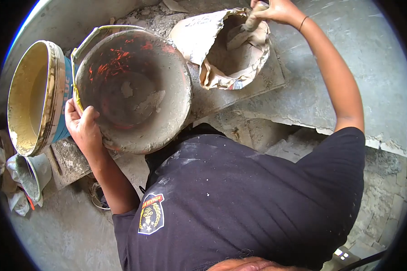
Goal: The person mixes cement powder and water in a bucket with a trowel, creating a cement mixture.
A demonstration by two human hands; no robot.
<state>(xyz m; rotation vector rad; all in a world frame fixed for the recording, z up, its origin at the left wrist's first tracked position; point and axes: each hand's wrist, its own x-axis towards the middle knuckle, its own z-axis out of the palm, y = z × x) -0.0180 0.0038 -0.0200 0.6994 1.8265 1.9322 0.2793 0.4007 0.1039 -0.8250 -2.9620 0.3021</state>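
Left hand (84, 128) pinched bucket (172, 86) rim; right hand (279, 11) gripped tool (250, 24) in sack (196, 38) mouth; pail (53, 90) sat beside bucket.

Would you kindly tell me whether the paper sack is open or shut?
Open: the paper sack has a gaping mouth with ragged edges, its inside plainly visible.
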